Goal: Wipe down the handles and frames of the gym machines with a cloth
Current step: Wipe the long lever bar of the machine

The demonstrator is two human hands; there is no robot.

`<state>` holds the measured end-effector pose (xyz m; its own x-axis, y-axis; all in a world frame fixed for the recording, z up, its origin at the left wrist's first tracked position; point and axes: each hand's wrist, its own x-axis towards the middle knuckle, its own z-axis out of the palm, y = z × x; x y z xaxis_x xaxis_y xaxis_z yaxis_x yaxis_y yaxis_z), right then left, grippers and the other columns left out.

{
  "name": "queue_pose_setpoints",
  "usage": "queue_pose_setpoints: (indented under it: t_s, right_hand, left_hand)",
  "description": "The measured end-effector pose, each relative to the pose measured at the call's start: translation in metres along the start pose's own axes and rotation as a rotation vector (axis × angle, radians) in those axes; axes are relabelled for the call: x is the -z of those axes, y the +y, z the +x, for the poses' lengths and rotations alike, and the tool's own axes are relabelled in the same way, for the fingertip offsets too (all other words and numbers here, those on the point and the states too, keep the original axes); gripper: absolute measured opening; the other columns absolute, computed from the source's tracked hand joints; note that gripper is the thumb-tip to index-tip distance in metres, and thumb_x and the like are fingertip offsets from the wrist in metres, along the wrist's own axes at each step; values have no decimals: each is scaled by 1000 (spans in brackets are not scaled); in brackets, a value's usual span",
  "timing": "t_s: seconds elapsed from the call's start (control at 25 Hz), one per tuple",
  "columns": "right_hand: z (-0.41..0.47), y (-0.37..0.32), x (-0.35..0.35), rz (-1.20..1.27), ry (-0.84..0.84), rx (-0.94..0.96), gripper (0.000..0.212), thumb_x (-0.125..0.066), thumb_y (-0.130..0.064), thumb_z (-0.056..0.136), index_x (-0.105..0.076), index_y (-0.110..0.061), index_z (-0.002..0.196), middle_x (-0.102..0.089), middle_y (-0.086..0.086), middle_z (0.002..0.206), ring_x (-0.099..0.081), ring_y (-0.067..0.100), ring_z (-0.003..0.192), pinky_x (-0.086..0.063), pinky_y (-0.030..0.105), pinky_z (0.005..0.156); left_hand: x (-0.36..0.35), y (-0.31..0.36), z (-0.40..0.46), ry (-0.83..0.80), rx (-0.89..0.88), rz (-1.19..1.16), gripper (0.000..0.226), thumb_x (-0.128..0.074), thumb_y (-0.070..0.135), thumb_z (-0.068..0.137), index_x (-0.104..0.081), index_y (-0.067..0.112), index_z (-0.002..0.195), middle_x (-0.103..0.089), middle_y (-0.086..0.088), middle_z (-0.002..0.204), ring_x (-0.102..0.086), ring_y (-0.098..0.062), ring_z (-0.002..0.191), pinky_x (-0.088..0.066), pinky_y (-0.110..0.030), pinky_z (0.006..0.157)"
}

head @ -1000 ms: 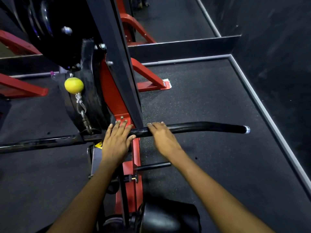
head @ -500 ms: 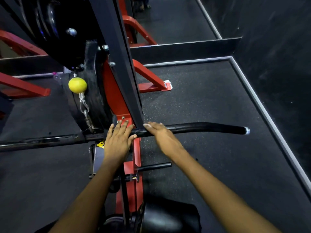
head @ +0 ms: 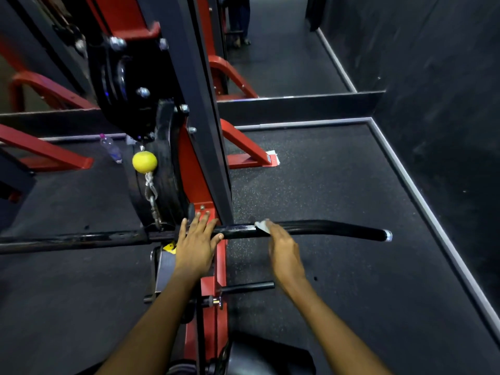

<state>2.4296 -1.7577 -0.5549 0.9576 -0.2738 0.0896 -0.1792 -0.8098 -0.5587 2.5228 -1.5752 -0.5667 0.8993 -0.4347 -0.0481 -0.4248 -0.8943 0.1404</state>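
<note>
One floor (head: 338, 190) of dark speckled rubber fills most of the view, edged on the right by a pale strip along a black wall. Rising from it is the machine frame (head: 200, 109), a dark upright post backed by red steel, with red braces slanting down to the floor on both sides. A black weight stack (head: 159, 185) stands just left of the post, with pulleys above it. Across the lower middle runs the bar (head: 324, 228), a long black handle, bent downward toward its capped right end. The left hand (head: 196, 246) lies flat on the bar beside the post, fingers spread and straight, gripping nothing. The right hand (head: 284, 253) presses a small white cloth (head: 262, 226) onto the bar's top, a little right of the post; its fingers curve over the cloth, which shows only as a crumpled edge at the fingertips. A shorter black peg (head: 249, 286) sticks out rightward from the red frame below the hands. A yellow ball (head: 144, 162) hangs in front of the stack, with a chain and clip (head: 154, 207) below it. A clear bottle (head: 111, 148) lies on the floor to the left.
</note>
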Motion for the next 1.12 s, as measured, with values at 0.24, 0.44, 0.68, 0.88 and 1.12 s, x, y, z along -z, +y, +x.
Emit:
queue_pose_setpoints:
  t_s: [0.24,0.44,0.68,0.88,1.12]
  right_hand:
    - [21,-28,107,-26,-10,-224,10,-49,-7,92,-56,-2,98,-57,12,93,-54,23,79,-38,30,63]
    - [7,-77,192,-60,106,-194,22,-64,-18,83,-63,-5,101,-52,10,111,-50,29,104,-39,36,90]
    - [-25,-101,236,-56,74,-115,12,-62,-18,82,-66,-10,90,-57,7,106,-51,27,103,-38,34,87]
    - [-34,-124,250,-93,36,23,15,-61,-25,85,-64,-10,86,-59,8,103,-54,30,101,-41,32,81]
    - [-76,-140,268,-266,-80,298,33,-50,-35,93,-64,-12,111,-56,11,118,-49,31,113,-39,35,92]
  left_hand:
    - [75,45,-7,26,68,-67,50,-35,34,102,-30,17,149,-18,-1,160,-8,-17,148,1,-41,118]
    - [158,92,-33,88,97,-206,46,-39,31,101,-36,17,146,-29,-1,156,-22,-17,144,-12,-37,118]
    - [213,124,-95,219,166,-216,41,-42,32,100,-45,18,138,-50,0,140,-44,-19,129,-28,-33,109]
    - [241,137,-130,269,267,-151,37,-44,32,98,-49,20,133,-54,1,134,-48,-20,125,-32,-33,104]
    - [262,164,-214,343,519,-105,32,-45,33,97,-54,22,125,-60,0,126,-54,-23,118,-35,-35,100]
